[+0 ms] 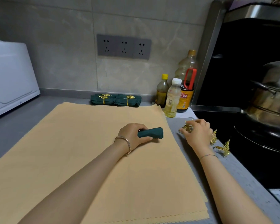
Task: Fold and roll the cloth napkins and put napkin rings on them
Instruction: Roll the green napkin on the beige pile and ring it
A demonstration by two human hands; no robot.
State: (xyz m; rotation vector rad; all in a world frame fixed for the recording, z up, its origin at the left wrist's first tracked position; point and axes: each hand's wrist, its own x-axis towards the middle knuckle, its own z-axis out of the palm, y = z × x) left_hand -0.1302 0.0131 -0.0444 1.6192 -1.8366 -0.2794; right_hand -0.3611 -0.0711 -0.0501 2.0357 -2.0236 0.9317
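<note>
Rolled napkin: a dark green cloth napkin rolled into a short tube [152,132] lies on the wide tan zigzag-edged cloth [87,159] that covers the grey counter [233,175], near the cloth's right edge.
Left hand: the left hand [132,135] is wrapped around the roll's left half, fingers over the top and thumb at the near side, leaving the right end free.
Right hand: the right hand [197,131] is off the tan cloth, with thumb and fingers closed around a gold leaf-shaped metal napkin ring [188,127] on the counter.
Spare rings: two more gold leaf rings [224,148] sit just beside the right wrist.
Finished pieces: two ringed green napkin rolls [116,100] lie side by side against the wall.
Handling: the roll looks soft and light and would likely spring open if released, so a firm hold mid-roll suits it. The ring looks rigid and thin, with spiky leaves, so the plain band is probably the best place to pinch it.
</note>
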